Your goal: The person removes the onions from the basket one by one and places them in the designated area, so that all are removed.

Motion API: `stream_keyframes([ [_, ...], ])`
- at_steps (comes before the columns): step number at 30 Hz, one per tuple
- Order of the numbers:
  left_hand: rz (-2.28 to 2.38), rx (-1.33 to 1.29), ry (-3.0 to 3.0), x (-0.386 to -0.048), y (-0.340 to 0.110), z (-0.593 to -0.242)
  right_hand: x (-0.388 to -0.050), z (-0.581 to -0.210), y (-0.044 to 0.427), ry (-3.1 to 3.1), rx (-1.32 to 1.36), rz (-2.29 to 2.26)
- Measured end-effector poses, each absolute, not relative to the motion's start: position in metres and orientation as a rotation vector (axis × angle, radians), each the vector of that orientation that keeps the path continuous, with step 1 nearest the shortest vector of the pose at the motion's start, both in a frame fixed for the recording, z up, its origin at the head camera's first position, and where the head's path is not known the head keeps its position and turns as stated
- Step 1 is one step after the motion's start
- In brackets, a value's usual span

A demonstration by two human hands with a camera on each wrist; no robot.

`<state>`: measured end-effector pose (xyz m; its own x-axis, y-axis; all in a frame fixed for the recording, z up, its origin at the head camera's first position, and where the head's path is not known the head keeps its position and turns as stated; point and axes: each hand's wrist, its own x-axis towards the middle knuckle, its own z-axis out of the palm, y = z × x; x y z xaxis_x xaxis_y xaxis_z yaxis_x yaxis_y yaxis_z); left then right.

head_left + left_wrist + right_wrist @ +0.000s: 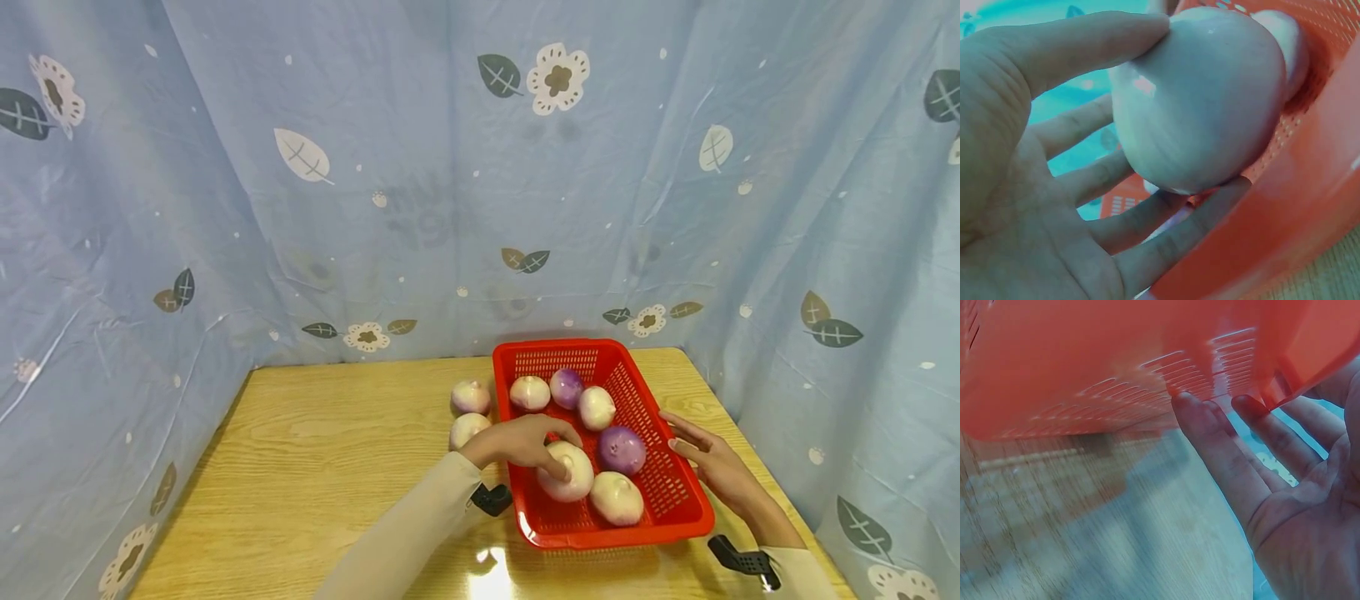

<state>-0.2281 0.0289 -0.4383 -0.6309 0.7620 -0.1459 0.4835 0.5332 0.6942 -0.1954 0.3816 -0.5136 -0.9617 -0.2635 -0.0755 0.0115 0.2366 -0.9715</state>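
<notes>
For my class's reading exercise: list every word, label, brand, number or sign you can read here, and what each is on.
Blue curtain: faint marks, possibly "19" under some letters, too blurred to read surely.
Red basket, onions, black wrist straps: no readable text.

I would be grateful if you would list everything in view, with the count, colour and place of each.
basket: one, red, on the table's right part
held onion: one, whitish, in the left hand, within the basket's outline
white onions: three others showing, whitish, inside the basket
purple onions: two, purple, inside the basket
loose onions: two, whitish with a purple tint, on the table left of the basket
table: one, light wood, beneath everything
curtain: blue with leaves and flowers, around the table
wrist straps: two, black, one at each wrist
sleeves: two, cream, on the forearms
left hand: one, bare, gripping the held onion
right hand: one, bare, at the basket's right side
</notes>
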Motion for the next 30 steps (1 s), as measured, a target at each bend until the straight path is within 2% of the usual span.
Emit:
stream_keyframes([
  [12, 1.106, 0.908, 2.355, -0.220, 0.004, -0.430, -0.197, -0.516, 0.383, 2.277, -0.190, -1.811],
  [21, 1.225, 0.919, 2.411, -0.218, -0.016, -0.429, -0.198, -0.517, 0.383, 2.277, -0.184, -1.795],
  [30, 1.385, 0.777, 2.385, -0.221, -0.034, -0.422, -0.197, -0.514, 0.383, 2.260, -0.212, -1.800],
])
